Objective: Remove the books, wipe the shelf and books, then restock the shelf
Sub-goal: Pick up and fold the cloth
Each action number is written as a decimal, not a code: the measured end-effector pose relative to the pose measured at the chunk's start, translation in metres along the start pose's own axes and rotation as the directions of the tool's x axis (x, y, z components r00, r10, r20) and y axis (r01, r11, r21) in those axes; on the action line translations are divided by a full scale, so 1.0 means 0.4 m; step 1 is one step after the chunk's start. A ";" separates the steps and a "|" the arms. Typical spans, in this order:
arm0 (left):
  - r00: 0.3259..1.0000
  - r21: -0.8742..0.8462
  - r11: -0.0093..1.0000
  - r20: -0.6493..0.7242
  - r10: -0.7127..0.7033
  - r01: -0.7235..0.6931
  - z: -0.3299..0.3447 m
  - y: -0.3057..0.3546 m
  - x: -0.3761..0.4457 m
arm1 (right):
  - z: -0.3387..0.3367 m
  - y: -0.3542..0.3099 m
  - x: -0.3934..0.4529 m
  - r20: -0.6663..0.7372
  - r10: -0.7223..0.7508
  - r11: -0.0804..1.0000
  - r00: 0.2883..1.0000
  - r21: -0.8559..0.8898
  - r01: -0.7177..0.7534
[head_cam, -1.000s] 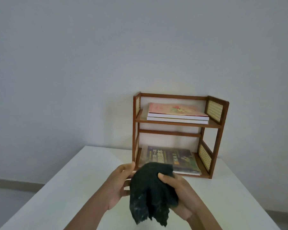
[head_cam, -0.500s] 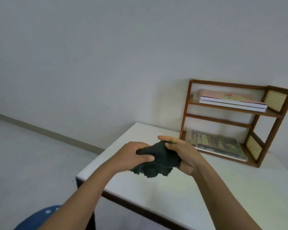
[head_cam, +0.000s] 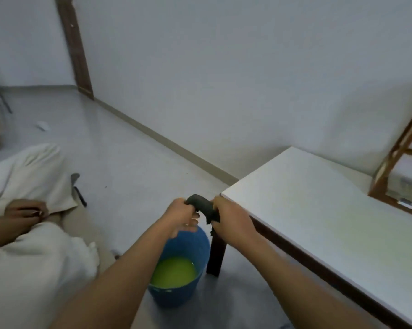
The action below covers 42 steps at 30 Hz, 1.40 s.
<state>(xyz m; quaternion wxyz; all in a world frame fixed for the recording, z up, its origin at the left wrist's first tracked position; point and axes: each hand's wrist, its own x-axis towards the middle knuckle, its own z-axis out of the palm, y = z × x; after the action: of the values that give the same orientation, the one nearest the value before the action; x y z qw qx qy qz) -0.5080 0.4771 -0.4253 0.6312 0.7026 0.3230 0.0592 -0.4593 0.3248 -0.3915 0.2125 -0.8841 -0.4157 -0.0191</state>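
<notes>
Both hands gripped the dark cloth [head_cam: 202, 206] above the blue bucket [head_cam: 176, 281]. The left hand [head_cam: 181, 216] was closed on one end, the right hand [head_cam: 232, 219] on the other, and the cloth ran twisted between them. The bucket stood on the floor, holding yellow-green liquid [head_cam: 174, 271]. The white table [head_cam: 330, 210] lay at 3 o'clock of the hands. The wooden shelf [head_cam: 394, 160] stood at the table's far edge, at 2 o'clock, a book [head_cam: 411, 188] lying on its lower board. A second person in pale clothing [head_cam: 34, 233] sat at 9 o'clock.
</notes>
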 end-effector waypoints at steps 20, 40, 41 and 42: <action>0.999 0.404 0.914 -0.035 -0.033 0.044 -0.029 -0.468 0.002 | 0.471 0.069 -0.075 0.567 0.214 0.752 0.795 0.424 -0.505; 0.998 0.914 0.399 0.067 0.022 -0.070 0.036 -0.546 0.001 | 0.564 0.099 -0.110 0.483 -0.143 0.948 0.864 -0.183 0.260; 0.998 0.911 0.406 0.062 0.024 -0.066 0.033 -0.546 0.007 | 0.579 0.098 -0.096 0.472 -0.134 0.940 0.871 -0.218 0.263; 0.997 0.916 0.396 0.069 0.017 -0.070 0.031 -0.544 0.012 | 0.585 0.100 -0.085 0.450 -0.111 0.945 0.886 -0.228 0.234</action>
<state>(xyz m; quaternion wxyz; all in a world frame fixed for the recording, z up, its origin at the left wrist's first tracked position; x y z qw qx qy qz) -0.5807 0.4679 -0.6307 0.1475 0.9432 0.2687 -0.1282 -0.4851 0.3693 -0.6256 -0.0127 -0.8463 -0.5231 0.0999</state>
